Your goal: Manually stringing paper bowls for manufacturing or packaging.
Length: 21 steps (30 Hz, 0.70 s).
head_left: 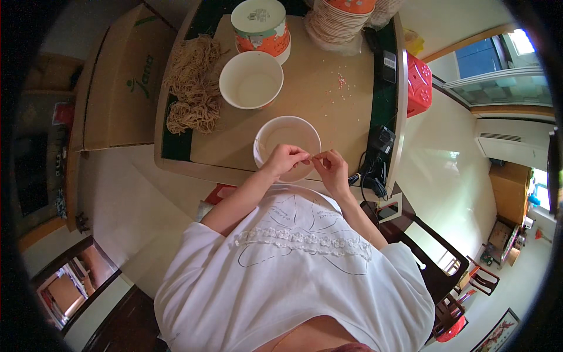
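Both of my hands meet over the near side of a round white tub [280, 130] at the front of the table. My left hand [286, 161] is closed in a fingertip pinch. Opposite it, my right hand [332, 171] pinches too, its fingertips almost touching the left ones. What lies between them is too small to make out. Just beyond stands a second white tub [251, 81], open at the top. A tangled pile of tan strands [196, 82] lies to its left. Behind it, an orange and white tub [260, 26] is turned upside down.
A cardboard sheet [328, 120] covers much of the table; small pinkish bits [342, 82] are scattered on it. A stack of tubs [337, 26] stands at the back. Black adapters and cables [382, 141] line the right edge, beside a red stool [418, 85]. A large carton [120, 82] stands left.
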Motion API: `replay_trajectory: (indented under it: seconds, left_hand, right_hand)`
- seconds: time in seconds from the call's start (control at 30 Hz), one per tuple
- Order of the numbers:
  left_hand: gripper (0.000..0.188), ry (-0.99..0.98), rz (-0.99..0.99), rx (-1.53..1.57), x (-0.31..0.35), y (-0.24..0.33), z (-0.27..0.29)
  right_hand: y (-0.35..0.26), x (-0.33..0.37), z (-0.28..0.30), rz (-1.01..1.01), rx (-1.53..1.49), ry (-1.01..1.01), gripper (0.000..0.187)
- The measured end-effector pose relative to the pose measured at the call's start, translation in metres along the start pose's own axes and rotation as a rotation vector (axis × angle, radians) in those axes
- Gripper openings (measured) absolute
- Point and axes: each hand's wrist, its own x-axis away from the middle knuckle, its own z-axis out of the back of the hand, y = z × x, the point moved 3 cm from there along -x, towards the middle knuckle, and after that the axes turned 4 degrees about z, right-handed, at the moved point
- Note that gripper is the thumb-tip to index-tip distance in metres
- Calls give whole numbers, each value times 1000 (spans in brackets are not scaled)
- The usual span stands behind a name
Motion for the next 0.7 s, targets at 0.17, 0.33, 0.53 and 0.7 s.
replay_trajectory:
  seconds: [0.17, 0.33, 0.53, 0.7]
  left_hand:
    - [18, -18, 49, 26, -1, 0, 0]
    - [17, -27, -30, 18, -1, 0, 0]
    - [13, -31, 18, 63, -4, -4, 1]
    - [13, -59, -53, -33, 0, 2, 1]
  right_hand:
    - [-6, -1, 2, -1, 8, -20, 7]
    - [-5, -1, 1, 29, 25, -23, 8]
    - [-6, -1, 2, 22, 31, -23, 8]
    - [-9, -3, 2, 30, 40, -21, 6]
